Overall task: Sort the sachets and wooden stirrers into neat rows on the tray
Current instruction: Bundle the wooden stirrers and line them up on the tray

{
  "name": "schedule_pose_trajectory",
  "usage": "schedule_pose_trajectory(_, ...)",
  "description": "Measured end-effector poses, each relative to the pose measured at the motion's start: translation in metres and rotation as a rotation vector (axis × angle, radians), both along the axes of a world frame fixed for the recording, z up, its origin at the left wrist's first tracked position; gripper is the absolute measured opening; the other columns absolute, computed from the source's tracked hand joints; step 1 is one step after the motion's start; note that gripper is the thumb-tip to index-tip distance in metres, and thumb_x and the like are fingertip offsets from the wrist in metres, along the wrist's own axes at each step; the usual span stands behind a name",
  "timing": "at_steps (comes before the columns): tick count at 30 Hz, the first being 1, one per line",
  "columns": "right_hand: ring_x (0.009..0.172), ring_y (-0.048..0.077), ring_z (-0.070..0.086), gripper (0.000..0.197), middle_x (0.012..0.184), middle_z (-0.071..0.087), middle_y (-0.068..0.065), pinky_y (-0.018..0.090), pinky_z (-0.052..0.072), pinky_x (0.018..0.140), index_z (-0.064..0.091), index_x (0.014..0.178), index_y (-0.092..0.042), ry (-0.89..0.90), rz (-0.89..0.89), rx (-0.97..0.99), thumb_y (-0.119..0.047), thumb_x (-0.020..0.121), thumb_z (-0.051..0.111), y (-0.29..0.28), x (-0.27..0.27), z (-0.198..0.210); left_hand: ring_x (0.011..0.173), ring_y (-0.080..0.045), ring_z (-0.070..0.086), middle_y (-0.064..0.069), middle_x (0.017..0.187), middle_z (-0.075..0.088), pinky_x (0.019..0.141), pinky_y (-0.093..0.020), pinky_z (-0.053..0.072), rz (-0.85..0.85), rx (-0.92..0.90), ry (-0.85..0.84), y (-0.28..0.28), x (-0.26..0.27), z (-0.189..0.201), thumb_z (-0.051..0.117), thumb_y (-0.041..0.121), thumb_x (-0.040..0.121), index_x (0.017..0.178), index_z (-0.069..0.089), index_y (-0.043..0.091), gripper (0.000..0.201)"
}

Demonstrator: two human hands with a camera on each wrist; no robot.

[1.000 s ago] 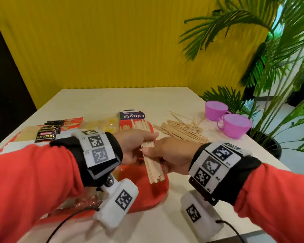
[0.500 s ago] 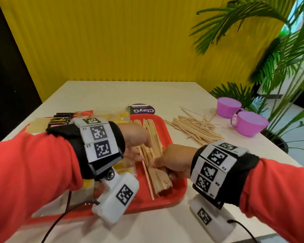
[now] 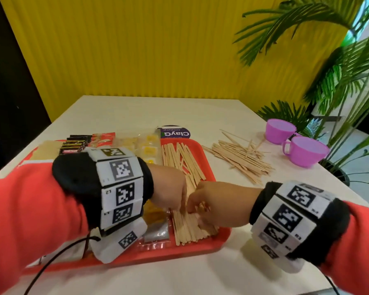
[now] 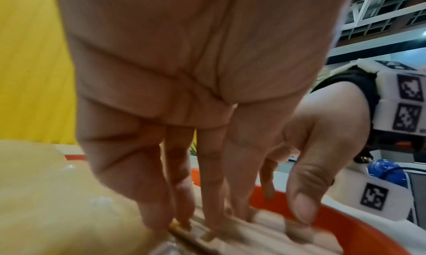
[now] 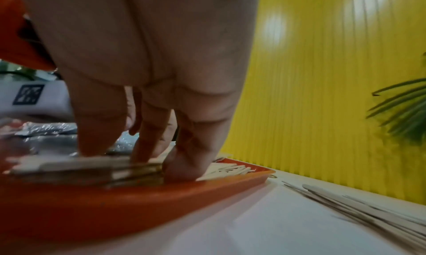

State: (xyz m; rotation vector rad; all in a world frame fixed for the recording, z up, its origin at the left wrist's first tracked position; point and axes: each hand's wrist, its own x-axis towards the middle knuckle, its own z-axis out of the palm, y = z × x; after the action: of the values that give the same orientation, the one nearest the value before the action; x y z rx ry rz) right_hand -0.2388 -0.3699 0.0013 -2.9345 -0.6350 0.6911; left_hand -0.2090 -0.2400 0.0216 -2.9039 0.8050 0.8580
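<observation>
A red tray (image 3: 209, 245) holds a row of wooden stirrers (image 3: 185, 167) along its right part. My left hand (image 3: 179, 207) and right hand (image 3: 194, 209) meet over the near end of that row. In the left wrist view my left hand (image 4: 202, 219) has straight fingers (image 4: 212, 195) pointing down, tips pressing on the stirrers (image 4: 253, 237). My right hand (image 5: 143, 160) likewise presses thumb and fingers (image 5: 149, 137) onto the stirrer stack (image 5: 80, 168). Black sachets (image 3: 75, 143), yellow sachets (image 3: 147, 145) and a silver sachet (image 3: 158, 231) lie left of the stirrers.
A loose pile of stirrers (image 3: 241, 160) lies on the white table (image 3: 200, 273) right of the tray. Two pink cups (image 3: 305, 152) stand at the far right edge beside green plants (image 3: 339, 81). A purple round label (image 3: 175, 133) lies behind the tray. A yellow wall rises behind the table.
Both hands held a bundle of stirrers above the tray a second ago. They have lowered it, and now their fingertips press on the stirrers lying flat on the tray.
</observation>
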Motion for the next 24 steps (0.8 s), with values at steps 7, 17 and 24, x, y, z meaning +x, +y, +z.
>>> schedule_pose_trajectory(7, 0.107, 0.018, 0.051, 0.032, 0.12, 0.052, -0.001, 0.032, 0.046, 0.094, 0.054, 0.123, -0.021, -0.06, -0.063, 0.028, -0.025, 0.092, 0.051, -0.005, 0.005, 0.0, 0.116, -0.011, 0.05, 0.007, 0.126, 0.057, 0.094, -0.023, 0.038, -0.022, 0.006, -0.008, -0.001, 0.006, -0.003, 0.05, 0.021, 0.094, 0.125, 0.059, 0.023, 0.032)
schedule_pose_trajectory(17, 0.11, 0.014, 0.052, 0.033, 0.124, 0.059, -0.003, 0.022, 0.038, 0.088, 0.057, 0.124, -0.018, -0.034, -0.092, 0.067, -0.028, 0.093, 0.051, -0.017, 0.02, 0.012, 0.121, -0.012, 0.049, 0.005, 0.131, 0.056, 0.099, -0.024, 0.036, 0.058, -0.092, -0.063, -0.012, 0.027, 0.01, 0.05, 0.021, 0.095, 0.127, 0.057, 0.019, 0.033)
schedule_pose_trajectory(24, 0.125, 0.023, 0.046, 0.049, 0.138, 0.048, 0.007, 0.03, 0.036, 0.1, 0.046, 0.135, -0.011, -0.253, -0.496, 0.055, -0.033, 0.092, 0.053, -0.071, 0.077, 0.025, 0.109, -0.025, 0.063, -0.012, 0.119, 0.063, 0.065, -0.018, 0.05, 0.284, -0.413, 0.052, -0.037, 0.051, 0.015, 0.054, 0.011, 0.091, 0.122, 0.058, 0.005, 0.032)
